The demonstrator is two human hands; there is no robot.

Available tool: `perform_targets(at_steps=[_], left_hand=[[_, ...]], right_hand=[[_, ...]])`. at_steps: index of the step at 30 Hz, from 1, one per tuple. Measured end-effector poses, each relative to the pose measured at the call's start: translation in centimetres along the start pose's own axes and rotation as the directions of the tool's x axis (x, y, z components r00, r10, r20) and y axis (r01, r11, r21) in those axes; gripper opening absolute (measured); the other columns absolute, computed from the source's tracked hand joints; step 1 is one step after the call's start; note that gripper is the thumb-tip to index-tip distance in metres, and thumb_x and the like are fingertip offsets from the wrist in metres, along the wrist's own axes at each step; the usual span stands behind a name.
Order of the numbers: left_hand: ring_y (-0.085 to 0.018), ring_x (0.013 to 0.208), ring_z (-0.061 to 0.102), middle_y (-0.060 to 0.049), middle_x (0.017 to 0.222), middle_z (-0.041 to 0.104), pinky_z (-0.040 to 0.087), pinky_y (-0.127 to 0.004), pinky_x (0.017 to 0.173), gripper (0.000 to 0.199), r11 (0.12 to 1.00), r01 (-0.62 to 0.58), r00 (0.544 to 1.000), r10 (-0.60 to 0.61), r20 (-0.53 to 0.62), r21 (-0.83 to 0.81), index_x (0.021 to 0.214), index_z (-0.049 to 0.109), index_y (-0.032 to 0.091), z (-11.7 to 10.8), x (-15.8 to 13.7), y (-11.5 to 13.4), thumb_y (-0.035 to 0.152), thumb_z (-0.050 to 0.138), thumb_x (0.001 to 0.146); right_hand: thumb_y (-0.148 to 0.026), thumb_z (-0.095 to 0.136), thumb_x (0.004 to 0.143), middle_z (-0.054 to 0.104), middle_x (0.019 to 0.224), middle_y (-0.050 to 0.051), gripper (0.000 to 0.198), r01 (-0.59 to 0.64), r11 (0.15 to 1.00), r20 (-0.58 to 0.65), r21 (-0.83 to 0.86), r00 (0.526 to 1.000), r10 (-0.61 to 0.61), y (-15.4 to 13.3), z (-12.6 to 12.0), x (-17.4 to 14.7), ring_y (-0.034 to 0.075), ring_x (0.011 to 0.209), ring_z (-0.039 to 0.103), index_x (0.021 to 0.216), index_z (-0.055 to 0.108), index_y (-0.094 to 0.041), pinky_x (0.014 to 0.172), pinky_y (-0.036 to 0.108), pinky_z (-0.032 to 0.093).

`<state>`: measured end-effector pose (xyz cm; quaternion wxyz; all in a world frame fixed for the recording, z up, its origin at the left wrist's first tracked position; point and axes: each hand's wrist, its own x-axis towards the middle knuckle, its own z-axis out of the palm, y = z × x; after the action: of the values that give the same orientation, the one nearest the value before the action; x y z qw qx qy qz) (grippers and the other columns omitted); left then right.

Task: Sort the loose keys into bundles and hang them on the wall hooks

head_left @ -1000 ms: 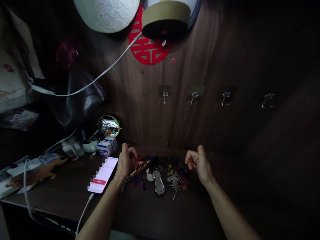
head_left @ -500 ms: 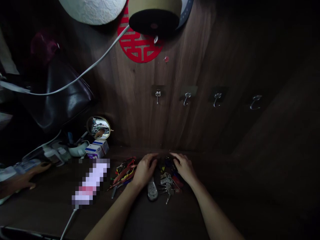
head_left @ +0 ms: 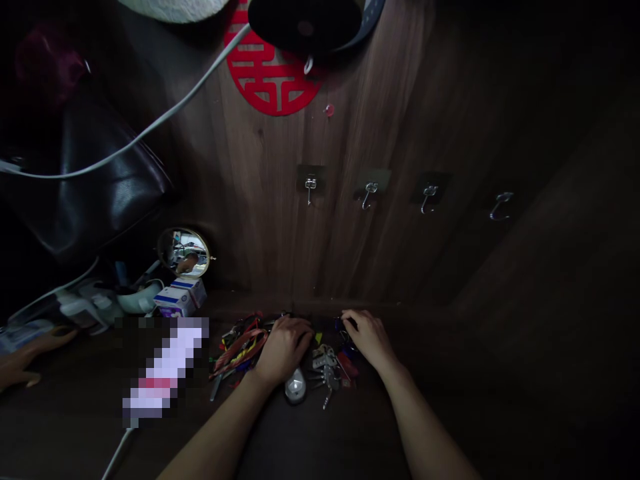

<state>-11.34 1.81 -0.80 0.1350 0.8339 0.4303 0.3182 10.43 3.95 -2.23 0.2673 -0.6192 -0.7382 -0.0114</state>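
My left hand lies palm down over the middle of a heap of small things, with its thumb apart from the fingers. Under it, a grey oval object sticks out towards me. Left of that hand, coiled reddish straps lie tangled with yellow, red and blue bits. The thumb and forefinger of my right hand are closed close together at the right side of the heap, by a small dark thing I cannot make out. A bunch of keys and a red object lie between the hands.
Left stand white boxes, a round mirror and bottles; a blurred-out device has a white cable. Another hand rests at the left edge. Several metal hooks are on the wooden wall.
The view has shifted slightly, so most things sit further left. My left hand has turned more over the heap and covers more of the grey oval object. My right thumb and forefinger have come together.
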Motion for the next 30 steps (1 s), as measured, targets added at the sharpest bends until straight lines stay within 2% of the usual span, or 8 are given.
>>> perform_targets(at_steps=[5,10,15,19,23,26,30], left_hand=[[-0.017,0.097,0.059,-0.002,0.100,0.067,0.030,-0.039,0.100,0.018,1.000,0.022,1.000,-0.022,-0.013,-0.009,0.086,0.064,0.022,0.0,0.1,-0.6,0.021,0.046,0.085],[-0.019,0.095,0.059,-0.003,0.097,0.068,0.033,-0.040,0.099,0.019,0.998,0.058,0.998,-0.058,-0.030,-0.006,0.090,0.063,0.023,-0.3,0.0,-1.0,0.017,0.048,0.082],[-0.020,0.096,0.059,-0.003,0.098,0.068,0.036,-0.040,0.098,0.024,0.994,0.107,0.993,-0.107,-0.042,-0.001,0.093,0.063,0.022,-0.4,0.0,-1.1,0.011,0.047,0.079],[-0.018,0.101,0.059,-0.003,0.105,0.068,0.031,-0.041,0.104,0.033,0.992,0.125,0.992,-0.124,-0.035,0.000,0.101,0.062,0.023,-0.2,0.0,-1.3,0.008,0.043,0.079],[-0.018,0.108,0.056,-0.004,0.114,0.064,0.030,-0.041,0.105,0.040,0.992,0.119,0.992,-0.117,-0.039,0.033,0.109,0.059,0.022,-0.1,0.0,-1.3,0.006,0.041,0.077],[-0.018,0.108,0.056,-0.004,0.113,0.065,0.030,-0.041,0.105,0.040,0.993,0.108,0.993,-0.106,-0.047,0.045,0.109,0.059,0.022,-0.2,-0.1,-1.2,0.007,0.041,0.078],[-0.019,0.102,0.058,-0.003,0.108,0.067,0.032,-0.042,0.104,0.033,0.993,0.111,0.992,-0.108,-0.071,0.044,0.104,0.061,0.022,-0.2,-0.1,-1.0,0.011,0.041,0.081]], right_hand=[[-0.012,0.049,0.080,0.069,0.093,0.002,0.019,-0.058,0.996,-0.008,0.065,0.998,0.059,1.1,0.1,0.0,0.019,0.088,0.062,0.083,0.063,-0.025,0.077,0.032,0.043],[-0.013,0.047,0.080,0.069,0.091,0.002,0.019,-0.103,0.994,-0.061,0.032,0.993,0.105,1.6,-0.2,-0.1,0.022,0.089,0.060,0.083,0.063,-0.025,0.078,0.035,0.042],[-0.017,0.045,0.082,0.068,0.095,0.002,0.022,0.017,0.996,-0.084,0.093,0.996,-0.009,0.4,-0.7,-0.1,0.022,0.093,0.057,0.091,0.063,-0.026,0.082,0.036,0.039],[-0.017,0.044,0.083,0.066,0.102,0.002,0.027,0.139,0.977,-0.009,0.160,0.990,-0.140,-1.0,-1.0,-0.2,0.021,0.099,0.054,0.101,0.062,-0.028,0.085,0.038,0.038],[-0.017,0.043,0.085,0.063,0.109,0.002,0.035,0.207,0.961,0.057,0.183,0.974,-0.221,-2.2,-1.0,-0.6,0.020,0.103,0.052,0.114,0.058,-0.032,0.087,0.038,0.038],[-0.018,0.047,0.084,0.062,0.110,0.002,0.032,0.230,0.963,0.104,0.143,0.964,-0.246,-2.8,-0.5,-0.6,0.020,0.103,0.052,0.109,0.061,-0.032,0.088,0.038,0.037],[-0.021,0.052,0.083,0.066,0.097,0.002,0.016,0.192,0.976,0.122,0.101,0.971,-0.203,-2.8,0.3,-0.4,0.021,0.096,0.054,0.090,0.065,-0.027,0.083,0.037,0.037]])
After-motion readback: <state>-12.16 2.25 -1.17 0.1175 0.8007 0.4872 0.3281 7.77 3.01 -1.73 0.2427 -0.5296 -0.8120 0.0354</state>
